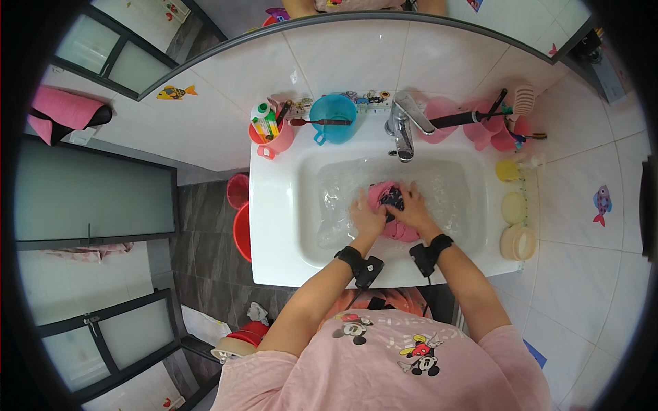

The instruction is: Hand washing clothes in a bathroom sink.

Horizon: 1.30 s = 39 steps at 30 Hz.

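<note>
A bunched pink cloth with a dark patterned part [401, 230] lies in water in the white washbasin [277, 216]. My left hand [368, 215] presses against the cloth's left side, slightly blurred. Over its right side and dark middle lies my right hand [413, 208], its thumb on the dark part. Both hands touch the cloth; whether the fingers grip it cannot be told. The chrome faucet [405, 128] stands behind the cloth, and no stream shows from its spout. Each wrist wears a black strap with a small device.
Along the basin's back edge stand a pink cup [281, 141] with a tube, a blue cup [334, 131] with a toothbrush across it, and several pink cups at the right. A yellow container [507, 170] and open jar [518, 243] line the right rim. A mirror hangs above.
</note>
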Each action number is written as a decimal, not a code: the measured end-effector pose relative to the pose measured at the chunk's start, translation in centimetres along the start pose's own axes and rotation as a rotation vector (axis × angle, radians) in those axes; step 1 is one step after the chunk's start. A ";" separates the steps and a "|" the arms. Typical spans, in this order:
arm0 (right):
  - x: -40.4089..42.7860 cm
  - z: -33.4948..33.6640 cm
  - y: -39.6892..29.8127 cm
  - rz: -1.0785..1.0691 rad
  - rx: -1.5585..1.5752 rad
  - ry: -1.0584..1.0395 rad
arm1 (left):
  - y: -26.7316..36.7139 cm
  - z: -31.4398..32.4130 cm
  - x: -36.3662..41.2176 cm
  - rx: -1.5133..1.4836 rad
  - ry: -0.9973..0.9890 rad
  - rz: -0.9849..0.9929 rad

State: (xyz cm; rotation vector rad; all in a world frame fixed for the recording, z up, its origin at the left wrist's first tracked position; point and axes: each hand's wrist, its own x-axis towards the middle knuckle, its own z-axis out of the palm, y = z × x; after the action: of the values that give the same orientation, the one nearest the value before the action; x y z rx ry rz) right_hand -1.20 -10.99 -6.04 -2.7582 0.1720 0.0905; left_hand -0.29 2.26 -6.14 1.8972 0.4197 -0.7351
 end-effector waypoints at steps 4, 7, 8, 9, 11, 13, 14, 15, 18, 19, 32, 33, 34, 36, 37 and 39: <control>-0.8 0.6 -2.8 0.008 0.600 0.041 | -1.2 -0.1 2.6 -0.176 -0.133 0.021; -2.8 -0.1 -5.5 -0.115 0.659 0.162 | -0.6 -1.7 2.5 -0.931 -0.592 -0.095; -3.1 -0.5 -6.0 -0.226 0.694 0.171 | -0.2 -2.1 2.0 -1.080 -0.763 -0.080; -2.9 -1.0 -6.3 -0.134 0.691 0.192 | 0.3 -2.2 1.2 -1.069 -0.735 -0.129; -1.7 -2.1 -6.1 0.186 0.680 0.069 | 1.2 -2.0 -0.5 -1.060 -0.789 0.026; -0.1 -3.2 -5.3 0.299 0.674 0.172 | 2.4 -1.3 -1.5 -0.971 -0.535 -0.035; 0.4 -3.5 -5.0 0.390 0.691 0.278 | 2.7 -1.0 -1.9 -0.930 -0.470 -0.009; 0.5 -3.8 -4.9 0.411 0.677 0.197 | 2.9 -1.1 -2.0 -0.890 -0.388 0.018; -0.4 -4.0 -5.3 0.450 0.705 0.171 | 3.0 -1.4 -2.3 -1.008 -0.391 -0.151; -1.3 -3.8 -5.9 0.273 0.585 0.196 | 3.0 -1.7 -2.3 -1.077 -0.508 -0.278; 0.4 -2.9 2.3 0.224 -0.027 0.273 | -0.6 -0.9 0.1 -0.469 -0.118 -0.140; -0.2 -2.2 2.0 0.234 -0.008 0.203 | -1.0 -0.5 0.9 -0.251 0.064 -0.139; -0.6 -1.6 1.6 0.179 -0.062 0.149 | -1.2 -0.2 1.6 -0.159 0.138 -0.117; -0.7 -0.6 0.7 0.127 -0.115 0.091 | -1.2 0.7 2.4 0.423 0.433 0.393; -0.5 -0.4 0.3 0.144 -0.091 -0.033 | -1.0 1.0 2.6 0.418 0.478 0.464; 0.0 -0.3 -0.2 0.163 -0.065 -0.159 | -0.2 1.4 2.7 0.429 0.167 0.005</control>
State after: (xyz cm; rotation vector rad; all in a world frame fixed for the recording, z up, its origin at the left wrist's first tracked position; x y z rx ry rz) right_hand -1.18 -10.88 -5.64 -2.7819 0.3564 0.3628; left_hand 1.22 1.02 -8.48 2.3728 0.3817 -0.7048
